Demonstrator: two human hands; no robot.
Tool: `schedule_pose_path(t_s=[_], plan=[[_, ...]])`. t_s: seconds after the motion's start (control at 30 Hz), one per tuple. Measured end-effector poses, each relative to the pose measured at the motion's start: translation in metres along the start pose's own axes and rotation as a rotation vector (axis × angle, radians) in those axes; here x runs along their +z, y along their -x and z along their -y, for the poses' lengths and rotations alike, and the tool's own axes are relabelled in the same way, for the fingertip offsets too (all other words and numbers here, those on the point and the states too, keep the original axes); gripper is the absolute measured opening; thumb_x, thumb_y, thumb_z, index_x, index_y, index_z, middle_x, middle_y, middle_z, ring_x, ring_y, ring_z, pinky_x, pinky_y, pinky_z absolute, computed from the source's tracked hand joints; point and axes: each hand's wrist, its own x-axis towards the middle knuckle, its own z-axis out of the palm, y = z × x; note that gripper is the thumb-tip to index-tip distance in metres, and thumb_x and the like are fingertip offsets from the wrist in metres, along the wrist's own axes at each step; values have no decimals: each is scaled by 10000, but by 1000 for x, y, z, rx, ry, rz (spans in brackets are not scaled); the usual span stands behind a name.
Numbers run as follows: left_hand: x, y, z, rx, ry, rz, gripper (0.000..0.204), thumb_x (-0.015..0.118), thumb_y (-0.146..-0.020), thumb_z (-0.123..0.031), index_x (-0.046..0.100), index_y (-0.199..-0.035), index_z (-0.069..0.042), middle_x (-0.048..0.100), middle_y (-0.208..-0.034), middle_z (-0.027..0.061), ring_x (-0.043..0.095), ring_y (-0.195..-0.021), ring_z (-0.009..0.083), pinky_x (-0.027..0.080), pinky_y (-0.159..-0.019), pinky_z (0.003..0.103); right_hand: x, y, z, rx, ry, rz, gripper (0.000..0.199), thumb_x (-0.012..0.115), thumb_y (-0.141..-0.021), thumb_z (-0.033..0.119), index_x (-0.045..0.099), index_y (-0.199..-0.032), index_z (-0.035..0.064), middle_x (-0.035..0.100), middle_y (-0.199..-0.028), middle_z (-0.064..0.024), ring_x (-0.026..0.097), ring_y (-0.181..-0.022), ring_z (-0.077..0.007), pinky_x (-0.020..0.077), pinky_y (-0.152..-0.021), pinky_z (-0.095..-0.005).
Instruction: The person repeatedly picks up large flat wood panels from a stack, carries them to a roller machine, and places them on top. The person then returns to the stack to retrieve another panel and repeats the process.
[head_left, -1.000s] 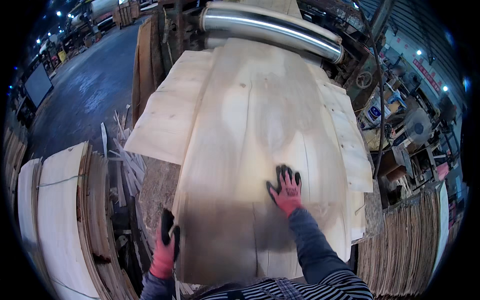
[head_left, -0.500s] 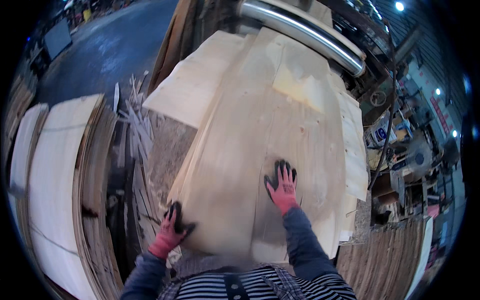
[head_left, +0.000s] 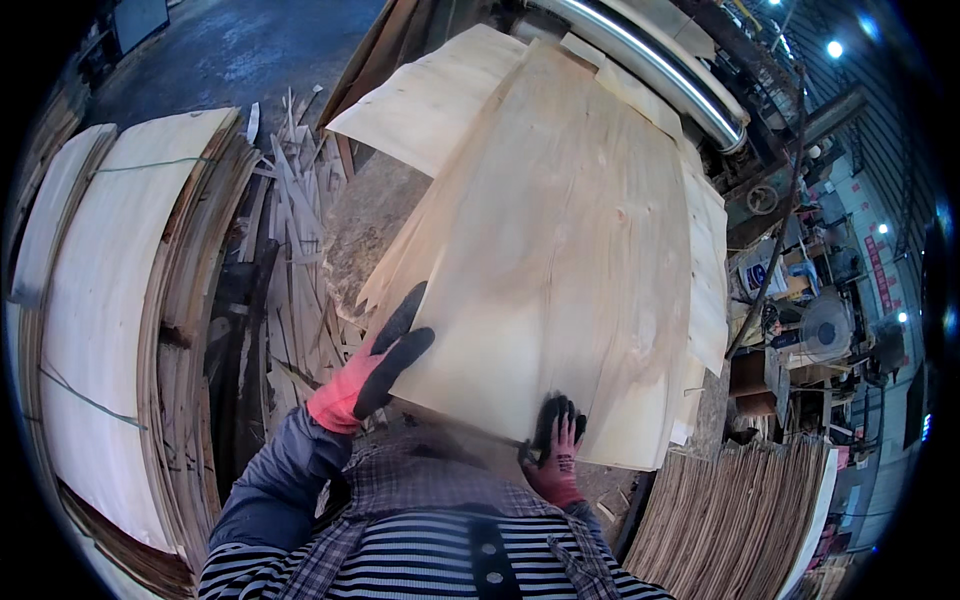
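Observation:
A broad, pale wood veneer sheet (head_left: 590, 250) lies on top of a stack of similar sheets in front of me. My left hand (head_left: 375, 365), in a pink glove with black fingertips, is closed on the sheet's near left corner. That corner is raised and the sheet bends there. My right hand (head_left: 557, 450), gloved alike, rests at the near edge with its fingers stretched over the wood. Its thumb stands apart by the edge, and the underside of that hand is hidden.
A shiny metal roller (head_left: 670, 70) spans the far end of the stack. Tied veneer bundles (head_left: 110, 300) stand at left beside scattered wood strips (head_left: 295, 215). Another veneer stack (head_left: 740, 510) is at lower right, with a fan (head_left: 826, 325) beyond it.
My left hand has moved up and right onto the sheet's corner, which is now raised. My right hand has drawn back from the sheet's middle to its near edge. The view has shifted.

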Motion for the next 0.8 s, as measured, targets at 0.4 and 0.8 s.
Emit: schedule_pose_path(t_s=[0.4, 0.8], plan=[[-56, -11, 41, 97, -504, -88, 533, 457, -872, -78, 233, -1351, -11, 277, -1394, 82, 262, -1267, 155, 200, -1032, 268, 1, -43, 34, -123, 13, -13, 848, 603, -697, 482, 280, -1302, -17, 250, -1343, -256, 203, -1243, -447, 130, -1005, -572], [-73, -19, 60, -355, -252, -277, 556, 541, -818, -83, 321, -1328, -53, 407, -1295, 150, 444, -1127, 212, 346, -931, 320, -55, -297, 14, 54, 164, -247, 725, 437, -795, 552, 300, -1338, 93, 250, -1378, -183, 187, -1290, -334, 84, -1053, -487]])
